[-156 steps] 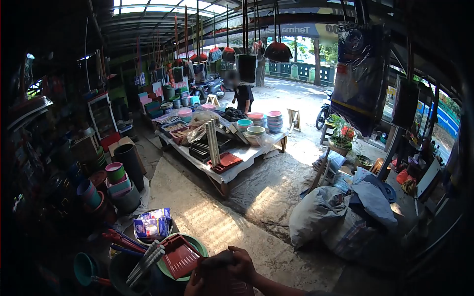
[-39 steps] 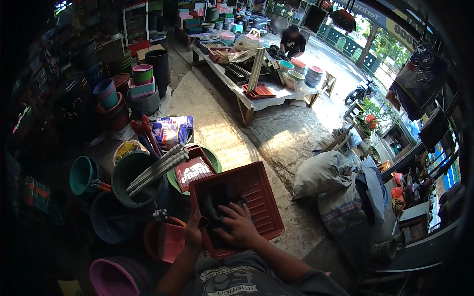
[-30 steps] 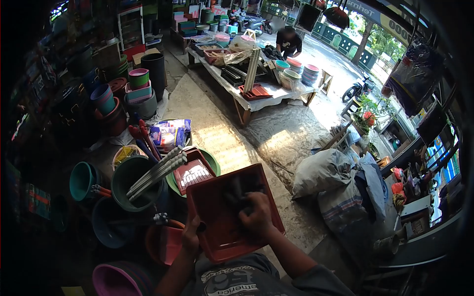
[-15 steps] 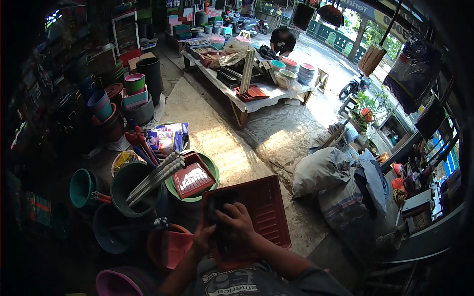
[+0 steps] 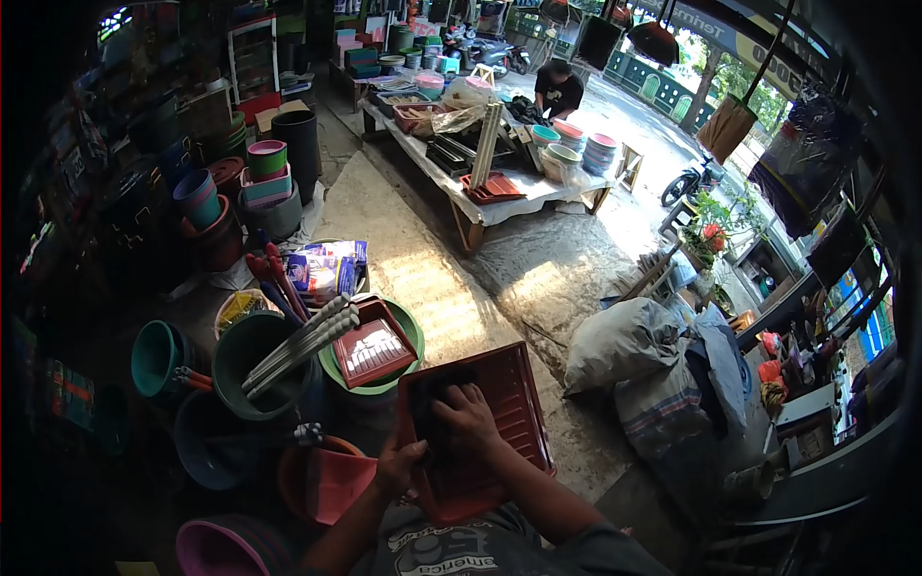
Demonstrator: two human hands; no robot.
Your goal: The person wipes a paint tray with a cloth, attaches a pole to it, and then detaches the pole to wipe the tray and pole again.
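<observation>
A dark red paint tray with a ribbed floor is held tilted in front of my chest. My left hand grips its left edge, thumb over the rim. Inside the tray, my right hand presses a black cloth against the deep end, fingers curled on it. Part of the cloth is lost in shadow. Just beyond the tray, another red paint tray lies on a green basin.
White-handled rods stick out of a dark green bucket on the left. Stuffed sacks sit on the right. Further off, a low table bears trays and basins; a person bends behind it.
My right hand has shifted slightly up and right inside the tray with the black cloth. The tray has tilted a little, and my left hand keeps its hold.
</observation>
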